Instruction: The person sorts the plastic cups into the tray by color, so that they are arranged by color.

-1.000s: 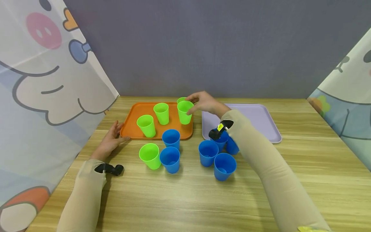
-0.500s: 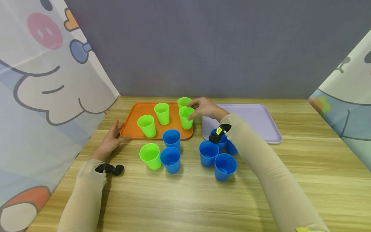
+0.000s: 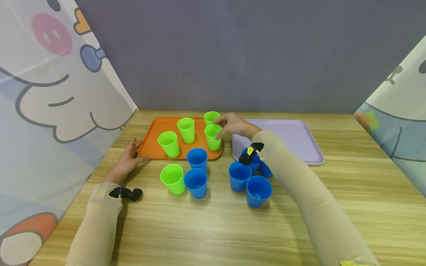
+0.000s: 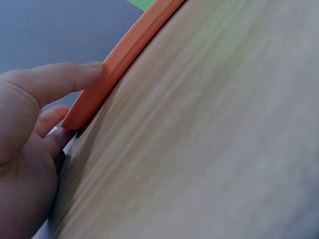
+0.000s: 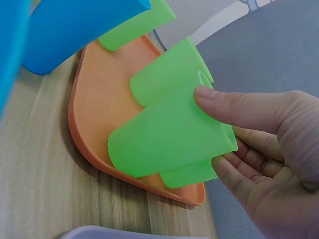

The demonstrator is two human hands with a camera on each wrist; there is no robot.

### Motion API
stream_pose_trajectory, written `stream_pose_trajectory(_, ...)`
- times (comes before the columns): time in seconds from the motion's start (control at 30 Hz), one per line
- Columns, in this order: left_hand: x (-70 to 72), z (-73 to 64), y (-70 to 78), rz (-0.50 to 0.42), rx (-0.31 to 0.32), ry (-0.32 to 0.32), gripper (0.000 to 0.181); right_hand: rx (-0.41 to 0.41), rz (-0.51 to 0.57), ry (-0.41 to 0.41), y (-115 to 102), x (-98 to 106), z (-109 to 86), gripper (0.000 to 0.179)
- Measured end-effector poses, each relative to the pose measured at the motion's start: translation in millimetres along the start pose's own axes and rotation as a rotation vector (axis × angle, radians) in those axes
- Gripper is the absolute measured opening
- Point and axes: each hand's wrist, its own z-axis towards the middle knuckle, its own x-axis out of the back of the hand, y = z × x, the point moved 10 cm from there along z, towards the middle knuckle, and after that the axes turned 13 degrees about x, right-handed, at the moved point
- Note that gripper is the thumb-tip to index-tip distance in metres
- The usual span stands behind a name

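Note:
My right hand (image 3: 234,125) grips the rim of a lime-green cup (image 3: 212,140) at the right side of the orange tray (image 3: 151,142). In the right wrist view its thumb lies on the near side of this cup (image 5: 167,132), and the fingers are partly hidden behind the rim. The cup's base is right at the tray floor. My left hand (image 3: 124,162) holds the tray's front left corner, its thumb (image 4: 75,78) against the orange rim. Three more green cups, one (image 3: 186,131) in the middle, stand upright on the tray.
In front of the orange tray stand a green cup (image 3: 172,180) and two blue cups (image 3: 195,184). Several blue cups (image 3: 258,194) cluster farther right, partly under my right forearm. Behind them lies a lavender tray (image 3: 289,138). A grey partition (image 3: 246,55) rises behind the table.
My right hand has brought the green cup down and toward the front of the orange tray, uncovering more of the cup behind it. My left hand stays at the tray corner.

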Motion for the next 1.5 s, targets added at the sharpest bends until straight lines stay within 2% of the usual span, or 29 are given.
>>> stream_pose_trajectory(0.53,0.4,0.6,-1.5,0.019,-0.004,0.005,0.104,0.004,0.010,0.002,-3,2,-3.4,0.070)
stream_pose_trajectory(0.93,1.3,-1.3,-0.8,0.027,0.001,0.010,0.105,0.076,0.097,0.076,-32,16,-6.4,0.065)
stream_pose_trajectory(1.23,1.3,0.0,-0.7,0.024,0.008,0.012,0.105,0.119,0.115,0.027,-51,1,-4.3,0.060)
stream_pose_trajectory(1.5,1.8,0.4,-0.5,0.021,0.002,0.016,0.104,0.152,0.097,-0.049,-63,-24,-1.4,0.058)
